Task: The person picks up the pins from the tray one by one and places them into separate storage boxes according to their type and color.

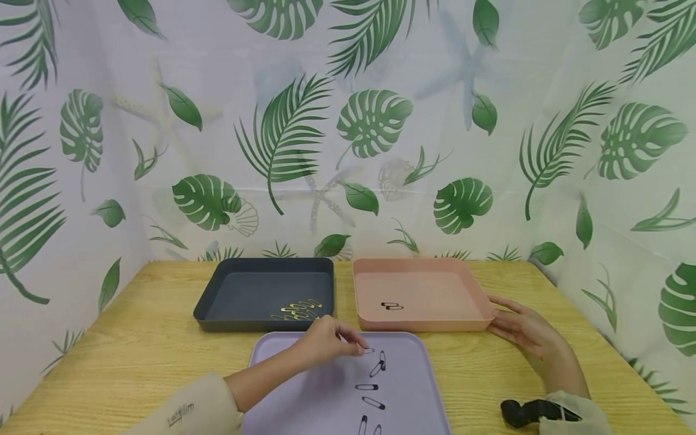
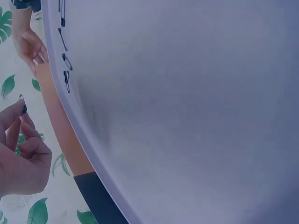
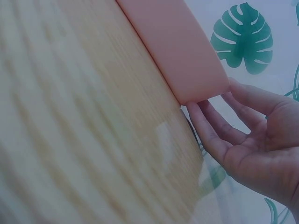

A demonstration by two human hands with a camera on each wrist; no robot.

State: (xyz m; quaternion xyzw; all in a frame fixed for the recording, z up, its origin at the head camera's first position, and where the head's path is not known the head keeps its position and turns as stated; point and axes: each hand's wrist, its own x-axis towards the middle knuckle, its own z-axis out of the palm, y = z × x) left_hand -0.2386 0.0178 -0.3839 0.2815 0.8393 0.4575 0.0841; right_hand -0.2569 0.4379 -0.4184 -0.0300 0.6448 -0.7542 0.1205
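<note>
My left hand (image 1: pixel 331 341) is over the far part of the lilac tray (image 1: pixel 293 386), its thumb and fingertips pinching a black safety pin (image 2: pixel 23 105). Several more black safety pins (image 1: pixel 367 387) lie scattered on that tray, running from near the hand towards me. At the right, my right hand (image 1: pixel 530 332) touches the right side of the pink tray (image 1: pixel 424 323). Its fingers (image 3: pixel 208 133) reach against the tray's end corner, from the lower edge up to the rim. Inside the pink tray lie black safety pins (image 1: pixel 391 307), close to its front left.
A navy tray (image 1: pixel 234 296) stands left of the pink one, with several gold safety pins (image 1: pixel 299 310) in its front right corner. Both trays sit behind the lilac one on the wooden table (image 1: pixel 136 350). Leaf-patterned cloth (image 1: pixel 293 235) encloses the back and sides.
</note>
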